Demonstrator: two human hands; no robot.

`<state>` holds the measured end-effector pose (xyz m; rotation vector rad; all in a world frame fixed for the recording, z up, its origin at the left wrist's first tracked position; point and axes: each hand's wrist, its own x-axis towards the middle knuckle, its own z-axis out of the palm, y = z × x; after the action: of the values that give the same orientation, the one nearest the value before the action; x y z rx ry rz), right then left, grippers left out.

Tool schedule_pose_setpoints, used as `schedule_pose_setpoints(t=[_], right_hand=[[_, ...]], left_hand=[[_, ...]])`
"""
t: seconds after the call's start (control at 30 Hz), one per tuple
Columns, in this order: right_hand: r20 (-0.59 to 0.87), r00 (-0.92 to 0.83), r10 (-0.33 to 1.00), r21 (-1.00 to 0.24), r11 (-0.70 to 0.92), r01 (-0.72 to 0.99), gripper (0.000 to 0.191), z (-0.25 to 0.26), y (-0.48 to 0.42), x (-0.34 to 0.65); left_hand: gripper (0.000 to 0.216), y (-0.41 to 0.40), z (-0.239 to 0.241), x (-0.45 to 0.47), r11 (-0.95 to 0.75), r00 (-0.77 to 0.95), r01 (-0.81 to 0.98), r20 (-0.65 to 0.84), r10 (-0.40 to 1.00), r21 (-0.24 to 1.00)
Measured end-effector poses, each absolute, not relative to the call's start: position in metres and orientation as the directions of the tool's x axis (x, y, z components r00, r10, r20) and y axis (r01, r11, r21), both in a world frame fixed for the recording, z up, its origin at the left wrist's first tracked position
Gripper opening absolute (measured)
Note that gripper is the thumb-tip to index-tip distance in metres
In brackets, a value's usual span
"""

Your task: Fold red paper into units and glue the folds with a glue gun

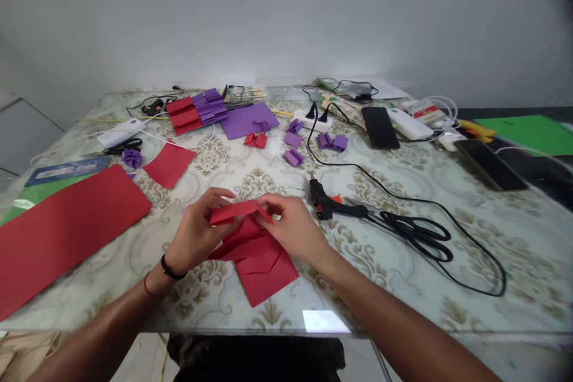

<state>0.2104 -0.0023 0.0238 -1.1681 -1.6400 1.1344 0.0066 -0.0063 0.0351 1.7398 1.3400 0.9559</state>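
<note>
A creased red paper sheet (268, 265) is held near the front of the table, its far edge folded up into a strip. My left hand (197, 230) pinches the left end of that strip. The right end is between the thumb and fingers of my right hand (290, 224). The sheet's near corner hangs low toward the tabletop; whether it touches I cannot tell. Just right of my right hand lie a black glue gun (326, 200) and black-handled scissors (416, 233), close together.
Red paper sheets (67, 233) are stacked at left, with a smaller red piece (170, 164) beyond. Small folded purple pieces (293, 139), a purple sheet (248, 120) and a power strip (313, 120) lie farther back. The glue gun's black cord (483, 250) loops across the right; phones (379, 127) lie behind it.
</note>
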Motion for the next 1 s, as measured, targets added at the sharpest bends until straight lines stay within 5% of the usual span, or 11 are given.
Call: schedule_pose_setpoints(t=[0.27, 0.5, 0.7, 1.0], right_hand=[[0.108, -0.162, 0.981, -0.950, 0.150, 0.274, 0.011, 0.026, -0.011, 0.201], [0.167, -0.071, 0.983, -0.945, 0.180, 0.272, 0.013, 0.026, -0.008, 0.205], [0.200, -0.030, 0.979, -0.932, 0.200, 0.302, 0.013, 0.025, -0.006, 0.208], [0.198, -0.011, 0.980, -0.933, 0.192, 0.305, 0.017, 0.023, 0.007, 0.220]], left_hand=[[0.011, -0.009, 0.038, 0.009, -0.275, 0.088, 0.549, 0.273, 0.958, 0.789], [0.034, -0.001, 0.033, 0.004, -0.072, 0.070, 0.165, 0.061, 0.996, 0.984], [0.025, 0.006, 0.034, 0.001, -0.013, 0.161, 0.369, -0.050, 0.986, 0.929], [0.019, 0.012, 0.029, -0.011, 0.012, 0.193, 0.261, -0.064, 0.979, 0.965]])
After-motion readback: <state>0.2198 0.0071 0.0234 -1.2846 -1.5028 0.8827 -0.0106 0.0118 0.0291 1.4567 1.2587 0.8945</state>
